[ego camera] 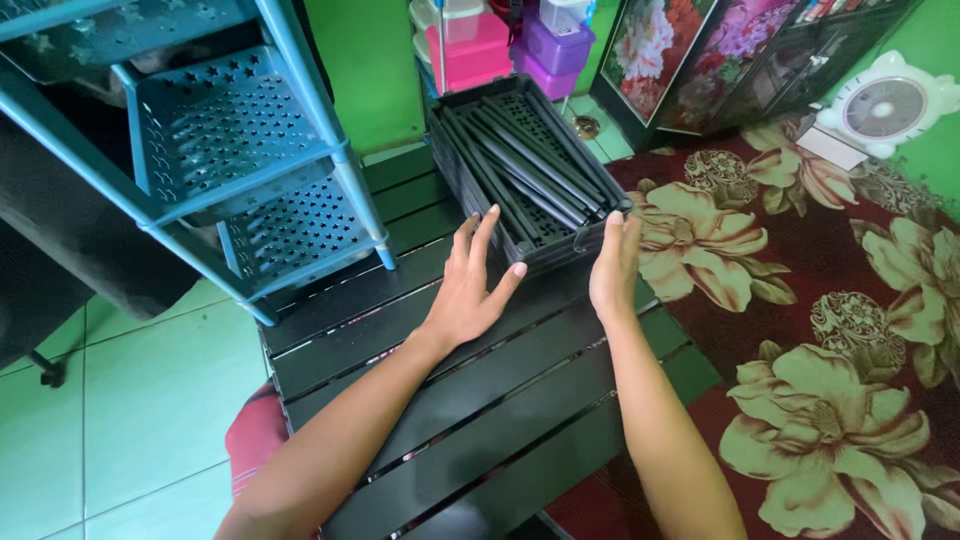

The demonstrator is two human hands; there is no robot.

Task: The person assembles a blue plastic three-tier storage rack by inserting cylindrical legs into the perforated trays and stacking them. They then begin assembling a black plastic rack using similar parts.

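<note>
A black plastic tray [470,150] sits on a low black table made of long slats [480,400]. The tray has lots of little holes in its bottom, and a bunch of thin black rods [530,160] lie inside it, all pointing the same way, from the near end to the far end. The person reaches both bare arms out toward the near end of the tray. The left hand [470,285] is flat and open, with the fingers spread out, and its fingertips come right up to the near left corner of the tray. It is not holding anything; I cannot tell if the fingertips really touch the tray wall. The right hand [614,265] is open too, with the fingers straight and close together. It stands on its side next to the near right corner of the tray and looks like it is pressing on that corner, but it is not wrapped around anything. So the tray is just past both hands, with its near end sitting between them. On the left stands a blue plastic shelf rack [235,150] with star-shaped holes, its feet on the table. On the right lies a dark red carpet with big pale flowers [830,330]. Behind the tray are pink and purple boxes [505,50] by a green wall. The floor [120,400] is light green tile.
</note>
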